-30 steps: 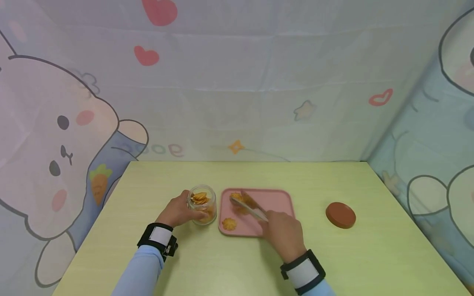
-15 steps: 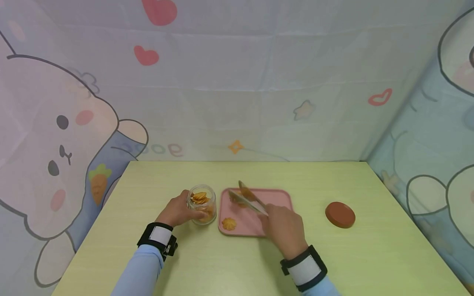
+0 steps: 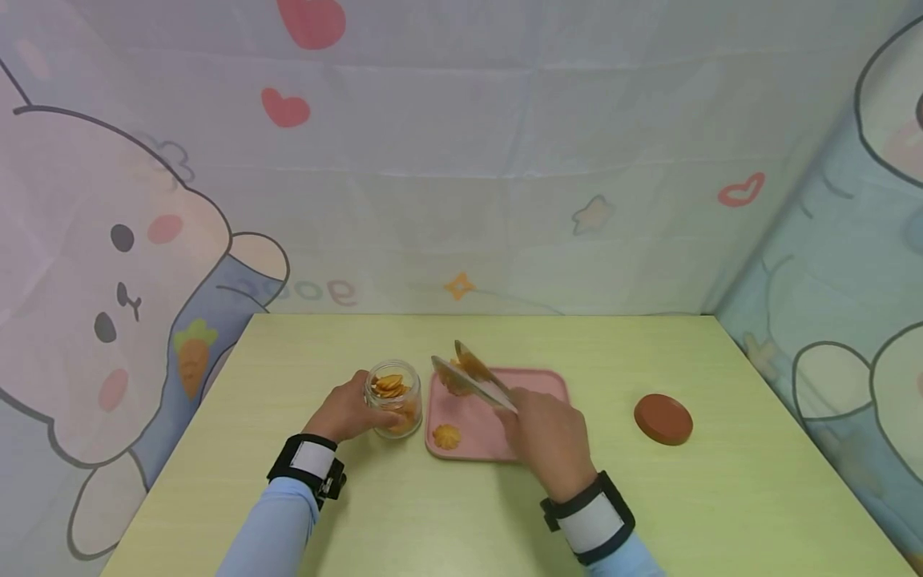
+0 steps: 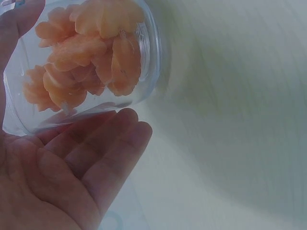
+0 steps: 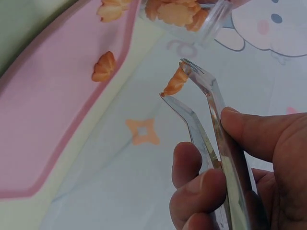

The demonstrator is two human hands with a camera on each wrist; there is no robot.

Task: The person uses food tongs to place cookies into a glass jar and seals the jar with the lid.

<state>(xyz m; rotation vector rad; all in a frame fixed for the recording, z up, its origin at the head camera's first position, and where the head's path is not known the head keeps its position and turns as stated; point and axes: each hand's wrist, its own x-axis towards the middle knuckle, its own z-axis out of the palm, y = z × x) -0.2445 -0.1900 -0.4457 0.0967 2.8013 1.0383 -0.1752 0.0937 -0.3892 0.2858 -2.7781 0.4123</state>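
Note:
My left hand (image 3: 349,413) grips a clear glass jar (image 3: 413,394) of flower-shaped orange cookies (image 4: 86,52), thumb on one side. The jar's mouth faces up on the table, left of a pink tray (image 3: 537,381). With my right hand (image 3: 554,445) I hold metal tongs (image 5: 216,105), thumb on one arm and fingers curled on the other. Between the tong tips sits one cookie (image 5: 176,80), raised over the tray's far left part. One loose cookie (image 3: 446,437) lies at the tray's near left corner. In the right wrist view two cookies show on the tray.
A round brown lid (image 3: 663,420) lies on the pale yellow table (image 3: 721,489) to the right of the tray. Behind the table hangs a printed cloth (image 3: 461,200) with cartoon figures and hearts.
The tongs have come up off the tray with a cookie between their tips, shifting slightly left and away. My left hand and the jar have stayed put.

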